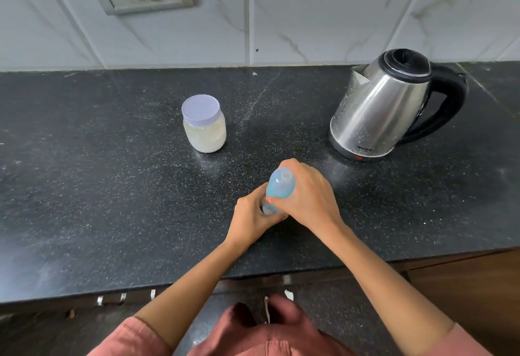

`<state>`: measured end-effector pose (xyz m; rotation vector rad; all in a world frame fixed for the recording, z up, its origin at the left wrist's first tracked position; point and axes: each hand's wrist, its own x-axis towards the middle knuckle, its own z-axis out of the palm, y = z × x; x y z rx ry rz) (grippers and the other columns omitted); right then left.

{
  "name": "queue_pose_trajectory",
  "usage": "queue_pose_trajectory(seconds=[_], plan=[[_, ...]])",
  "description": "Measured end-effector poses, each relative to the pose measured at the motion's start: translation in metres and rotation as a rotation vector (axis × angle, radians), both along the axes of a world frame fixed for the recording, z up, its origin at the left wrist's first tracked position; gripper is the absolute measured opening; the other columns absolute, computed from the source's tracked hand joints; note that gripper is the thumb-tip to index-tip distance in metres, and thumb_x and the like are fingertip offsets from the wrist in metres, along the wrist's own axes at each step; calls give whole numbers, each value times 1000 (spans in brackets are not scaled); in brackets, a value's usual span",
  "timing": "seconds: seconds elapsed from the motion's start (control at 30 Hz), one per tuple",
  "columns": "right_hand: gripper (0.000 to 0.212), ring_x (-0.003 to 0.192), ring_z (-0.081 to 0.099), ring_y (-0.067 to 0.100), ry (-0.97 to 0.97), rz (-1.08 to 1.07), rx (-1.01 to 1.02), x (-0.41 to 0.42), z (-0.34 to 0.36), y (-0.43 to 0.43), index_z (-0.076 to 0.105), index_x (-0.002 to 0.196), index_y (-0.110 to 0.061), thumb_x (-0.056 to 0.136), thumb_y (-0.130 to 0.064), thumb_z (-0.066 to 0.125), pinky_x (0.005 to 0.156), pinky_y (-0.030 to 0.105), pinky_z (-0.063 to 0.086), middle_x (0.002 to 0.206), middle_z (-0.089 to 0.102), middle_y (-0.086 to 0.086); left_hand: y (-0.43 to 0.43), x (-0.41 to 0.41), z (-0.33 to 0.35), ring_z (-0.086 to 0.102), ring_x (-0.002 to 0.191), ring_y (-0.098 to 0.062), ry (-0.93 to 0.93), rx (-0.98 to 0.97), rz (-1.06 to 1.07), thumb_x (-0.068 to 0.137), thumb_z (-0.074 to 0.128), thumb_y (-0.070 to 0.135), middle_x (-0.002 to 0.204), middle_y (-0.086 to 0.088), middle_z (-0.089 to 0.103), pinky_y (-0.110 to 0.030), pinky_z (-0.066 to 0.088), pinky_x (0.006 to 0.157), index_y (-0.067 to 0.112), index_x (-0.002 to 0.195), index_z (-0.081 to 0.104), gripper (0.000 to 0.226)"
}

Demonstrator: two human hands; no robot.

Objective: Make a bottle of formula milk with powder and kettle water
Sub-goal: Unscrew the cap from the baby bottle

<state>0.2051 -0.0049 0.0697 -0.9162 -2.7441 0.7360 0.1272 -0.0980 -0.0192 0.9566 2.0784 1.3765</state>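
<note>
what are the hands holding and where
The baby bottle: left hand grips its lower body, right hand wraps the blue cap on top.

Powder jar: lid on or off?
On: the lilac lid sits flat atop the powder jar, which stands upright on the counter.

Soft, even light. A faint shadow lies under the fingers (292, 164); beyond them, rightward, the kettle (385, 108) shows glare. The counter (112, 186) bows at its edges; the shirt (267, 337) is blurred.
</note>
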Motion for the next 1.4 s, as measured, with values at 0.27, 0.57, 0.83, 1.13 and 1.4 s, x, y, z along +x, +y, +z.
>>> queue_pose_trajectory(seconds=[0.27, 0.57, 0.83, 1.13, 1.4], plan=[[50, 98, 55, 17, -165, 369, -72, -2, 21, 25, 51, 110, -28, 66, -14, 71, 75, 31, 42, 111, 57, -7, 2, -3, -3, 65, 84, -5, -18, 13, -10, 63, 81, 25, 88, 9, 71, -35, 52, 77, 43, 91, 56, 41], [69, 117, 44, 24, -373, 360, 91, -10, 40, 23, 34, 134, -32, 75, -52, 64, 86, 36, 39, 133, 35, -2, 0, -2, 3, 60, 80, 9, -3, -11, -36, 68, 79, 16, 83, 22, 64, -13, 47, 71, 28, 107, 58, 45], [38, 110, 41, 20, -456, 557, 235, -17, 42, 14, 48, 113, -26, 79, -20, 65, 71, 31, 34, 119, 44, -2, 0, -1, -2, 62, 92, 1, -13, -11, -25, 67, 81, 20, 94, 14, 67, -29, 51, 83, 33, 102, 54, 46], [55, 117, 43, 25, -413, 350, 147, -16, 47, 14, 44, 126, -24, 80, -52, 59, 84, 36, 37, 128, 42, 1, -1, 1, 3, 60, 87, 12, -21, -10, -10, 68, 79, 15, 90, 25, 61, -16, 49, 81, 46, 102, 46, 57], [38, 114, 41, 19, -450, 556, 64, -15, 48, 14, 53, 111, -23, 78, -6, 62, 76, 32, 41, 122, 44, -2, 0, 1, 2, 62, 91, 2, -33, -11, -18, 67, 80, 20, 93, 16, 65, -26, 51, 83, 35, 102, 52, 47]])
